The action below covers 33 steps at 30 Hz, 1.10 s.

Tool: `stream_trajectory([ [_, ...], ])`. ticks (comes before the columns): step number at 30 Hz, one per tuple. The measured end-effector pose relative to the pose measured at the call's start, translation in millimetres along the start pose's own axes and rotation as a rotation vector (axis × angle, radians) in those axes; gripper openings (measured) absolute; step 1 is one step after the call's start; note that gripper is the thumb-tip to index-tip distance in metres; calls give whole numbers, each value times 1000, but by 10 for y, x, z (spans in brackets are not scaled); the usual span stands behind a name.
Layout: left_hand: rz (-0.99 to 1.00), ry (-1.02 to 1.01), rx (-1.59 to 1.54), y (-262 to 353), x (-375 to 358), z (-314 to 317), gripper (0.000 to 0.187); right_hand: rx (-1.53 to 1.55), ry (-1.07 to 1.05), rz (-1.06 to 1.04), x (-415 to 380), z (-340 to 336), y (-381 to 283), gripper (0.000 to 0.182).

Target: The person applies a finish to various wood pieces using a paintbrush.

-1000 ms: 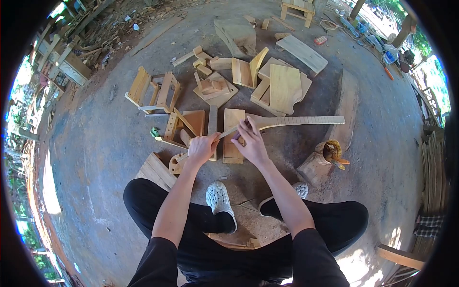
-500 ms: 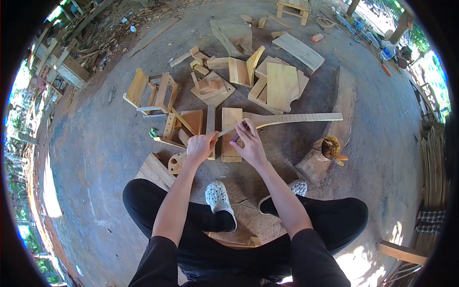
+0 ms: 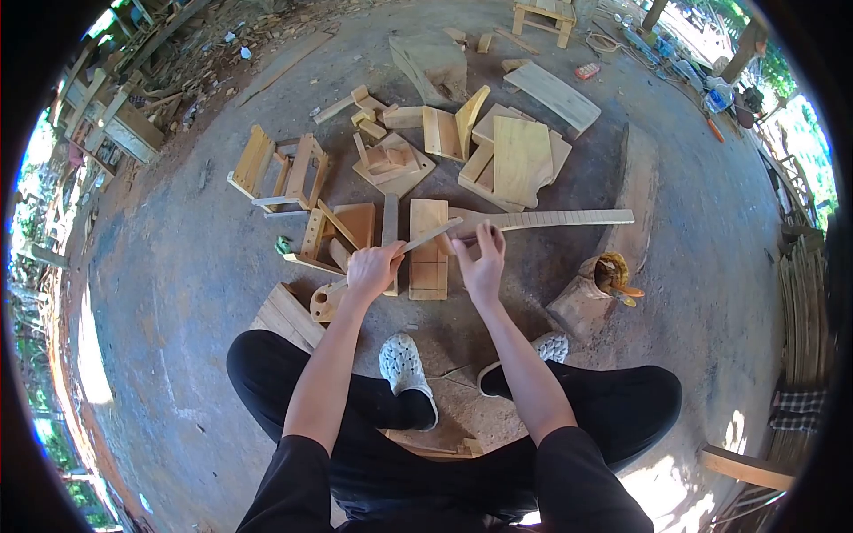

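Observation:
My left hand (image 3: 371, 274) is closed around a thin, narrow wooden strip (image 3: 433, 234), which slants up to the right past my fingers. Just beyond the strip's far end is my right hand (image 3: 481, 271), its fingers curled together. Something small and dark shows at those fingertips, too small to name. Beneath the strip lies a pale rectangular wooden block (image 3: 429, 282), with a narrow greyish wooden bar (image 3: 391, 222) beside it on the left. A long paddle-shaped wooden piece with a row of marks along its neck (image 3: 560, 218) reaches to the right behind my right hand.
Wooden stands (image 3: 283, 173), stacked boards (image 3: 522, 160) and offcuts lie on the concrete floor ahead. To the right are a log section (image 3: 577, 306) and a container (image 3: 609, 271) with brushes or tools. My white clogs (image 3: 404, 362) are close below the block.
My right hand has moved right, off the strip's upper end, leaving that end in plain sight. My left hand keeps its grip in nearly the same place.

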<state>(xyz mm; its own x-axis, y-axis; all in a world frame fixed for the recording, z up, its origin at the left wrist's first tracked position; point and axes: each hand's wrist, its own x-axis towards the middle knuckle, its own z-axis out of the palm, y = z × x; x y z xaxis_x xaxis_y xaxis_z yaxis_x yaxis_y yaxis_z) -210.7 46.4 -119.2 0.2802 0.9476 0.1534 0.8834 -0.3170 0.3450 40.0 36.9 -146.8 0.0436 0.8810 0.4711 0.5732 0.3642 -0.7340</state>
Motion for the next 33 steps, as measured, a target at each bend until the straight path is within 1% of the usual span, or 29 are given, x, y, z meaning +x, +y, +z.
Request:
stream_trajectory([
  [2, -7, -9, 2, 63, 3, 1, 27, -218, 171, -28, -48, -24, 109, 62],
  [3, -10, -12, 10, 55, -2, -18, 27, -209, 104, -68, -83, -48, 62, 63],
  [4, -14, -11, 24, 45, 13, -39, 28, -211, 108, -68, -89, -82, 27, 63],
  [6, -22, -26, 48, 18, 19, -51, 28, -186, -72, -302, -120, -56, -36, 63],
  [8, -17, -5, 44, 11, 21, 1, 28, -180, -65, -290, -129, -23, -23, 63],
  [10, -19, -26, 46, 52, 43, 47, 28, -111, 149, 60, -142, 50, 4, 54],
  [11, -15, -39, 48, 92, 69, 69, 29, -86, 199, 178, -133, 84, 13, 53],
  [12, -8, -39, 43, 112, 76, 71, 29, -93, 204, 178, -133, 36, -15, 53],
  [14, -36, -32, 55, 90, 54, 9, 28, -173, 60, -103, -151, -65, -94, 53],
  [15, -31, -18, 29, 70, 58, -28, 28, -209, 12, -206, -160, -61, -91, 52],
  [16, -30, -15, 37, 58, 79, -46, 28, -203, 17, -208, -135, -41, -71, 52],
  [18, -67, -37, 71, 69, 57, -46, 29, -84, 127, 1, -121, 19, -45, 56],
  [19, -70, -45, 64, 81, 62, -39, 29, -81, 122, 7, -130, 46, -34, 56],
  [22, -61, -51, 53, 81, 41, -16, 28, -102, 205, 85, -59, -8, -34, 57],
  [23, -40, -28, 41, 71, 31, -23, 28, -127, 106, -18, -78, -61, -77, 57],
  [24, -37, -25, 44, 83, 38, -30, 28, -126, 111, -20, -91, -51, -68, 57],
  [26, -63, -45, 75, 73, 31, -39, 29, -114, -22, -207, -111, 42, -57, 57],
  [27, -57, -43, 63, 71, 34, -29, 30, -115, 15, -124, -110, 45, -64, 55],
  [28, -63, -49, 65, 69, 33, -16, 30, -109, 10, -120, -85, 83, -69, 55],
  [30, -18, -46, 33, 108, 42, 46, 30, -103, 179, 206, -46, 109, -17, 53],
  [32, 9, -12, 9, 128, 30, 43, 26, -173, 214, 208, -55, 80, 34, 54],
  [33, 17, 3, 16, 110, 24, 44, 26, -188, 135, 39, -85, 54, 15, 55],
])
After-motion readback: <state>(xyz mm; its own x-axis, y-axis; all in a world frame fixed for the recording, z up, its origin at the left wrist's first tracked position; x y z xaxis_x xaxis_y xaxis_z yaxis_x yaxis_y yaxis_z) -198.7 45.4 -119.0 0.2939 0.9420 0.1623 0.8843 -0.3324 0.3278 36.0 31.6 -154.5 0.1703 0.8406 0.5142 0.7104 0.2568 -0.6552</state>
